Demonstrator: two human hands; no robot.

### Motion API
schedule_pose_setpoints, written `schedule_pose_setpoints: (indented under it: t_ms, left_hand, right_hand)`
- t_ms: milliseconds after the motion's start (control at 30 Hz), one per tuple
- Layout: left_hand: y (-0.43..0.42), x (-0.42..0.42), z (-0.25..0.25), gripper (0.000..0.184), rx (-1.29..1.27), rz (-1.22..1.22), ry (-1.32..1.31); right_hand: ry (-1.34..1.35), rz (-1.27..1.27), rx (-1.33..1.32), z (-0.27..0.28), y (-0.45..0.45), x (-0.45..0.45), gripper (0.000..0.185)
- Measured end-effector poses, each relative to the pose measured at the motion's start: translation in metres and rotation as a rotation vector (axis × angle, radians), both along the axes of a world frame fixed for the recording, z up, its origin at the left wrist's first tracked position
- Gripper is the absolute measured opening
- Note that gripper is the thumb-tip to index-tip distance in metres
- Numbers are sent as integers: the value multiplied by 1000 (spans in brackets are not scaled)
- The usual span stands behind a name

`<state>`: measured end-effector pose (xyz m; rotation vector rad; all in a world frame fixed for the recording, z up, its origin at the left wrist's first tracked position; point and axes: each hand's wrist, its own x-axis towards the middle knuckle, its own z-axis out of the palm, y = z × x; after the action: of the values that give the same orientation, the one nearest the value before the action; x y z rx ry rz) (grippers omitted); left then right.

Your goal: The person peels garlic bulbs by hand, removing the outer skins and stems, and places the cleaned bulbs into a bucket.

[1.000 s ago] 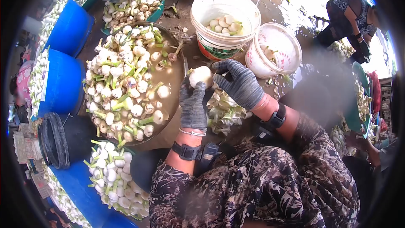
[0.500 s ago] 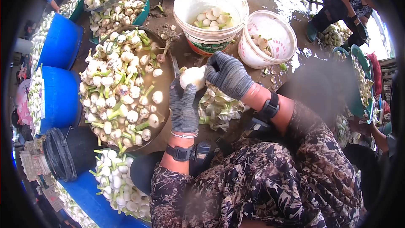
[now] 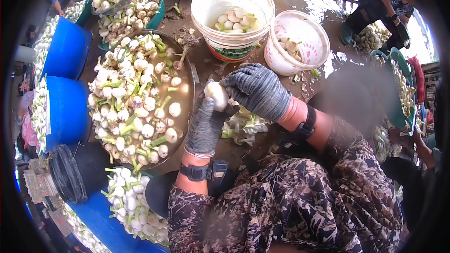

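Observation:
A round white garlic bulb (image 3: 216, 96) is gripped in my gloved left hand (image 3: 204, 124), the thumb lying up against its near side. My gloved right hand (image 3: 260, 90) pinches at the bulb's right edge, fingertips closed there; whether a piece of skin is between them is hidden. Below the hands lies a pile of peeled-off leaves and skins (image 3: 246, 125). Left of my hands is a wide round basin (image 3: 187, 107) of murky water, heaped with bulbs on green stalks (image 3: 133, 98).
Ahead stand a white bucket (image 3: 206, 7) with peeled bulbs in liquid and a smaller white bucket (image 3: 315, 49) with a few pieces. Blue tubs (image 3: 68, 110), a black bucket (image 3: 89, 168) and a heap of white bulbs (image 3: 133, 204) are leftward. Another person (image 3: 382, 0) bends over at upper right.
The bulb has turned in my left hand and sits slightly lower. My right hand has moved a little to the right and rolled over, its fingertips still at the bulb.

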<state>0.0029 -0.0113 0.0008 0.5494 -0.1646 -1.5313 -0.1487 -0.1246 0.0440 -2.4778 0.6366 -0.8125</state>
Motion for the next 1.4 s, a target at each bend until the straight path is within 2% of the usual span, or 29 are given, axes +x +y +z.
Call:
schedule_pose_setpoints:
  t_ms: [67, 133, 200, 233, 300, 333, 400, 433, 567, 633, 667, 733, 767, 800, 867, 900, 933, 967, 1000, 1067, 1100, 1167, 1200, 1267, 1300, 1333, 1367, 1400]
  left_hand:
    - [1, -6, 12, 57, 59, 10, -378]
    - [3, -6, 14, 60, 99, -1, -472]
    - [4, 2, 8, 63, 91, -114, -768]
    - [4, 6, 8, 63, 92, -119, -768]
    - [4, 11, 11, 67, -15, -206, -1008]
    - [4, 10, 14, 67, -16, -213, -1007]
    - [5, 8, 17, 68, -156, -289, -1148]
    - [6, 6, 16, 70, -170, -286, -1238]
    - [5, 6, 14, 69, -222, -206, -1270]
    - [3, 2, 25, 70, -3, -254, -918]
    - [2, 1, 22, 70, -4, -252, -918]
    - [2, -3, 14, 70, -156, -154, -1454]
    - [1, -6, 18, 69, -260, -89, -1568]
    - [2, -8, 18, 69, -262, -89, -1567]
    - [5, -9, 14, 67, -255, 48, -1534]
    - [6, -8, 10, 67, -254, 50, -1535]
    - [6, -7, 4, 67, -138, 23, -1346]
    - [5, -5, 1, 67, -27, -1, -1154]
    - [-4, -5, 12, 66, 118, -165, -1254]
    - [-1, -11, 16, 63, 181, -154, -1248]
    - [0, -10, 12, 63, 179, -159, -1247]
    - [-1, -6, 3, 63, -121, 13, -1587]
    - [-1, -5, 2, 63, -123, 14, -1587]
    - [-3, -3, 4, 66, -233, -31, -1377]
    - [-1, -3, 8, 63, -210, -37, -1409]
    - [1, -3, 13, 63, -214, -43, -1409]
    - [4, -2, 19, 61, -160, -135, -1280]
    - [7, -2, 24, 60, -107, -224, -1149]
  right_hand:
    - [9, -14, -20, 1, 5, 1, 14]
    - [21, -29, -38, 1, 7, 1, 13]
    - [78, -88, 127, 1, 9, 0, 13]
    - [78, -92, 130, -2, 10, 1, 13]
    - [11, -119, 357, -12, 7, 1, 15]
    - [11, -125, 359, -14, 3, -1, 15]
    - [80, -31, 777, -20, -5, -5, 19]
    - [74, -21, 849, -22, -5, -6, 20]
    - [-49, -67, 655, -33, 6, -3, 17]
    - [-106, -96, 211, -14, 12, -2, 15]
    - [-106, -95, 210, -19, 11, 0, 15]
    - [-46, -197, 370, -36, 5, 3, 15]
    - [6, -234, 480, -38, 1, 3, 16]
    - [7, -236, 478, -42, -2, 3, 16]
    - [74, -236, 789, -44, -7, 5, 17]
    - [6, -256, 614, -43, -2, 7, 17]
    - [8, -251, 614, -41, 4, 6, 17]
    - [-50, -200, 425, -27, 10, 6, 17]
    - [-108, -148, 235, -19, 14, 7, 18]
    - [-126, -128, 238, -23, 12, 7, 17]
    - [-72, -173, 380, -31, 4, 6, 17]
    - [34, -212, 641, -37, -6, 3, 18]
    - [34, -213, 639, -38, -8, 2, 18]
    - [95, -194, 645, -44, -12, 1, 17]
    - [93, -195, 645, -50, -16, -1, 17]
    - [72, -259, 556, -56, -23, -3, 16]
    - [51, -328, 466, -64, -33, -5, 15]
    - [251, -332, 176, -68, -45, -6, 13]
